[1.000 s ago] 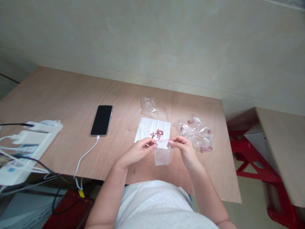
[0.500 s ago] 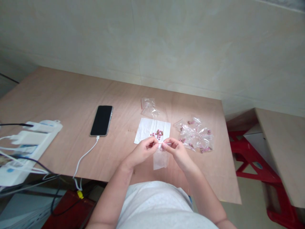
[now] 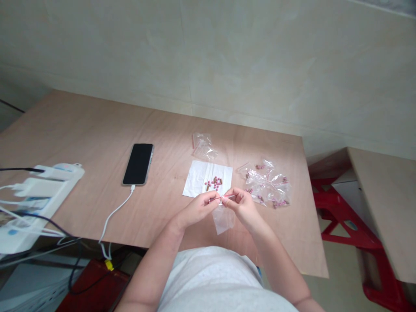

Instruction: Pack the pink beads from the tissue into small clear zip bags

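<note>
Between my two hands hangs a small clear zip bag (image 3: 223, 220), its red-lined top edge pinched at both sides. My left hand (image 3: 202, 206) grips the left end of that edge, and my right hand (image 3: 239, 203) holds the right end, the fingertips almost meeting. Just beyond them, a white paper sheet (image 3: 194, 177) lies flat on the table with several small pink and brown pieces (image 3: 216, 182) on it. To the right of my right hand lies a pile of clear bags (image 3: 269, 184) with similar pink and brown pieces inside.
More clear bags (image 3: 204, 146) lie behind the paper. A black-screened phone (image 3: 138, 164) with a white cable (image 3: 113, 212) rests to the left. A power strip (image 3: 61, 195) full of plugs sits at the table's left edge. A red stool (image 3: 338, 216) stands off the right side.
The bag's hanging lower part has swung slightly to the right. My fingers have shifted a little along its top edge. A brown piece now shows at the left of the pieces on the paper.
</note>
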The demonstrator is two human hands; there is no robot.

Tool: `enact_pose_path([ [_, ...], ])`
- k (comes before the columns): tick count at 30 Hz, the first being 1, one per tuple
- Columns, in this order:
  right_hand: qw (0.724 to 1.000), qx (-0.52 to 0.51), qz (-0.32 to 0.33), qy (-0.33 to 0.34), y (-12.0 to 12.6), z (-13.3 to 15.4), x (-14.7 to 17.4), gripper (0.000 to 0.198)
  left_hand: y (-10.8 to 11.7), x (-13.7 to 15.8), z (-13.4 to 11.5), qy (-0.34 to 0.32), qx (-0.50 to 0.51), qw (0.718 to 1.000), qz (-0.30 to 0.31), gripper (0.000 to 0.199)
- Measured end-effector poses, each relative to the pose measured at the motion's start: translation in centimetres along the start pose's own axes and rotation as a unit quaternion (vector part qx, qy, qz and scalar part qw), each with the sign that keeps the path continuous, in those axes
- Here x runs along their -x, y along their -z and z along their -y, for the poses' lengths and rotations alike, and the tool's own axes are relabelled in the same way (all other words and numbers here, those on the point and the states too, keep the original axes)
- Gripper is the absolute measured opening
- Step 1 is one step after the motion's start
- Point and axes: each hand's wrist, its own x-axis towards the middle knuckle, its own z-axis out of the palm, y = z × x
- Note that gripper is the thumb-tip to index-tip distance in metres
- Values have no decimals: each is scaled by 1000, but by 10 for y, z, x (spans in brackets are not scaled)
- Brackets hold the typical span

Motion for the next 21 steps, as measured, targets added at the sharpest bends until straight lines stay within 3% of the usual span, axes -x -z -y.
enact_pose_path([
  [6, 999, -13, 30, -25, 2, 5, -3, 26, 4, -1, 3, -12, -11, 999, -32, 24],
  [14, 998, -60, -26, -8, 14, 5, -6, 30, 10, 8, 5, 16, 48, 997, -64, 21],
  [21, 998, -60, 18, 0, 6, 2, -8, 30, 14, 8, 8, -1, 22, 996, -89, 20],
])
